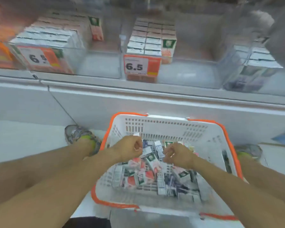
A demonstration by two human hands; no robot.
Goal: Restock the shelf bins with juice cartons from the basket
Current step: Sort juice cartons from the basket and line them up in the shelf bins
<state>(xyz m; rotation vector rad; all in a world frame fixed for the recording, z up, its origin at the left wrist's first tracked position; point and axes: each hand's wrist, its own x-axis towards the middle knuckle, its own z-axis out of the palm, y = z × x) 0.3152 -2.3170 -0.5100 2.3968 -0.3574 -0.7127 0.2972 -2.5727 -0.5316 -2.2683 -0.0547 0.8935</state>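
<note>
Shelf tags (pixel 136 66) read "6.5"; hands (pixel 130 149) over basket (pixel 163 125) cartons (pixel 148 171).

Both forearms run out of the bottom corners. The left hand (pixel 128 149) has its fingers (pixel 137 144) curled under, so what they hold, if anything beyond a small white edge, cannot be told. The right hand (pixel 179 155) covers the cartons (pixel 148 175) beneath it, and its grip is just as unclear. Print on those cartons is too smeared to read. The basket (pixel 171 127) loses its near rim to blur. The shelf bins (pixel 102 66) are hazy, perhaps from motion (the left price tag (pixel 39 58) is cut mid-number). The top shelf is a blur.
</note>
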